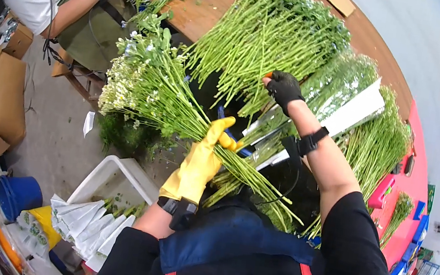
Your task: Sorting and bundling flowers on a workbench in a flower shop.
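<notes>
Head view: the left hand wraps its fingers around a flower bunch; beside the stem pile, the right hand's grip I cannot tell.

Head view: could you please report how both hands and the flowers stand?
Left hand: closed around white-flowered bunch. Right hand: by green stem pile, grip unclear. Wrapped bunch: close beside that hand.

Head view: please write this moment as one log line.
left hand: holds flower bunch | right hand: by stem pile, contact unclear | co-worker: upper left
</notes>
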Demonstrator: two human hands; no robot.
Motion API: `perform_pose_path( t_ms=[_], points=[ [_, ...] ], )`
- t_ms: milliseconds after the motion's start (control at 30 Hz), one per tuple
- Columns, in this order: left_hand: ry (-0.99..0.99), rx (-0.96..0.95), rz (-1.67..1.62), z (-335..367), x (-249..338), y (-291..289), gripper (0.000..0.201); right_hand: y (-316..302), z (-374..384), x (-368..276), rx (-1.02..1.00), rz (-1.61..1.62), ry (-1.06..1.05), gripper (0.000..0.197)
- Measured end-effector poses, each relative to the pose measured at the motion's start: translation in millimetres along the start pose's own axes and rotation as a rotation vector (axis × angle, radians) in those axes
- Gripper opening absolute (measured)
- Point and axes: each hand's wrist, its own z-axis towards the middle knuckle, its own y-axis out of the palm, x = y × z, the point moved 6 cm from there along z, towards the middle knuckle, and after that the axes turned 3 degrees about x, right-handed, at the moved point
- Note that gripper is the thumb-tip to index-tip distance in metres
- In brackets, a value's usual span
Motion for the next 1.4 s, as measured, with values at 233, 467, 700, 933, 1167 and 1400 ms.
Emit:
perform_pose_path(
  t_ms=[233,467,700,933,1167,1400],
  points=[
    [0.029,-0.161,-0.009,4,2,2,0.032,26,72,34,0.017,-0.543,0.073,0.04],
    [0.021,-0.197,0.041,-2,18,-7,0.042,-16,49,10,-0.018,-0.171,-0.073,0.027],
    [-0.12,-0.216,0.012,-5,13,17,0.051,-70,-74,31,-0.142,0.638,0.28,0.024],
    [-0.219,-0.271,-0.004,-5,-7,33,0.05,-104,-150,38,-0.268,0.872,0.318,0.025],
    [-0.261,-0.322,0.135,-13,-23,50,0.049,-141,-225,2,-0.198,0.409,0.313,0.024],
    [-0.312,-0.375,0.117,-19,-46,68,0.05,-152,-292,44,-0.117,0.362,0.413,0.018]
  ],
)
